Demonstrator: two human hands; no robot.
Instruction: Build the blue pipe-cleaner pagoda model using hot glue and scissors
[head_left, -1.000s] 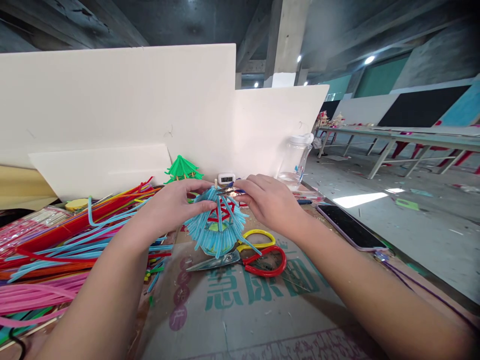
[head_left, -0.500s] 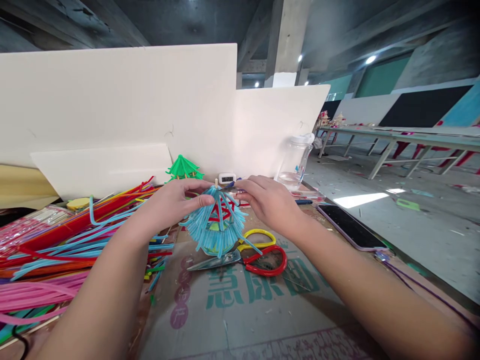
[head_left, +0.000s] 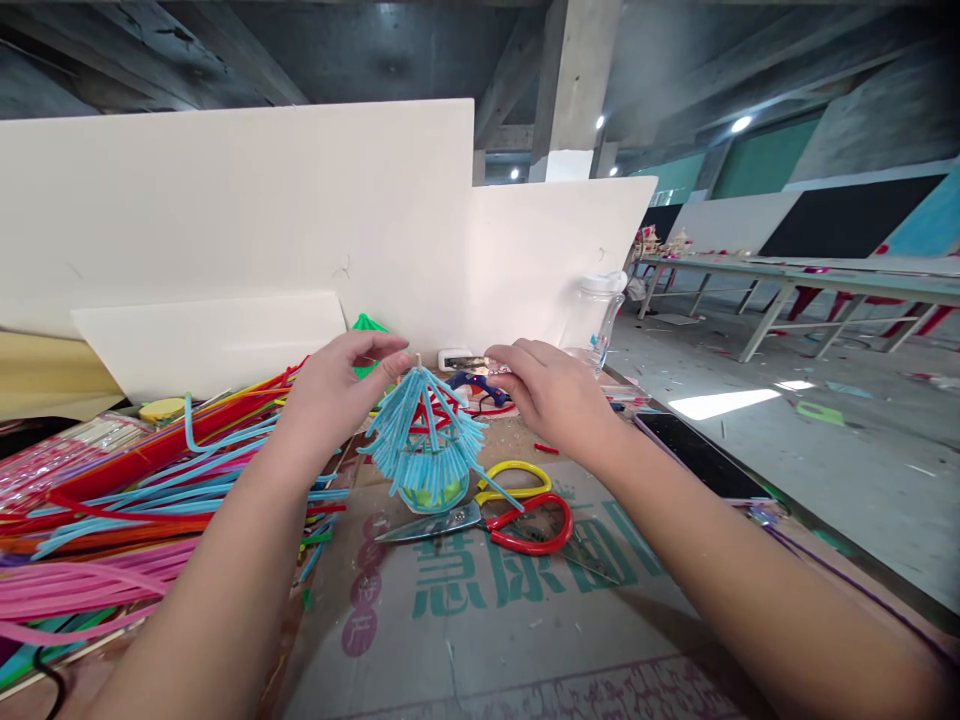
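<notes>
left hand (head_left: 330, 385) pinches wooden tip of small blue pipe-cleaner pavilion model (head_left: 424, 440), mid-desk (head_left: 525, 620) | right hand (head_left: 551, 390) loose, grasping nothing | risk: thin 1-point pinch; model may tip onto red-and-yellow scissors (head_left: 495, 510)

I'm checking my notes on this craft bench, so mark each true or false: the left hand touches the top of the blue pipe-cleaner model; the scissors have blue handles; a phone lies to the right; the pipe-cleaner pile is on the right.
1. The left hand touches the top of the blue pipe-cleaner model: true.
2. The scissors have blue handles: false, one is yellow and one red.
3. A phone lies to the right, past the right hand: true.
4. The pipe-cleaner pile is on the right: false, it lies on the left.
</notes>
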